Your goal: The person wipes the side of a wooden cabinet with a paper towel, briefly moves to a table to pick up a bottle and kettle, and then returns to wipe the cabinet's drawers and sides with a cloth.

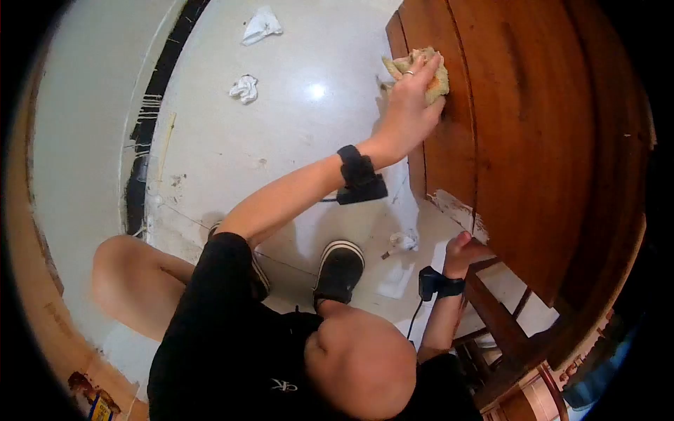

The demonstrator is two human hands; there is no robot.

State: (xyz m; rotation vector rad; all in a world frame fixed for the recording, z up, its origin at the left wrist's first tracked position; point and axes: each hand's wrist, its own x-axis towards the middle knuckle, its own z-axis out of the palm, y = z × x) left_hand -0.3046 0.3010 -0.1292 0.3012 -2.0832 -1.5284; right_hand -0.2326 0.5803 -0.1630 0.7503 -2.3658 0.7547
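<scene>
My left hand [411,105] is shut on a crumpled tan cloth [430,74] and presses it against a reddish-brown wooden panel [540,140] near its left edge. A black strap with a small box [359,177] is on that wrist. My right hand [465,252] sits lower and grips the bottom edge of the wooden piece, beside a whitish scuffed patch [456,207]. It also wears a black wrist band [439,284]. I am crouched, with a black shoe [338,270] on the floor between my arms.
The pale tiled floor [302,140] carries two crumpled white tissues [261,24] [244,88] and paper scraps [400,277] near my shoe. A dark strip [151,112] runs along the floor's left side. Wooden chair rails [502,319] stand at the lower right.
</scene>
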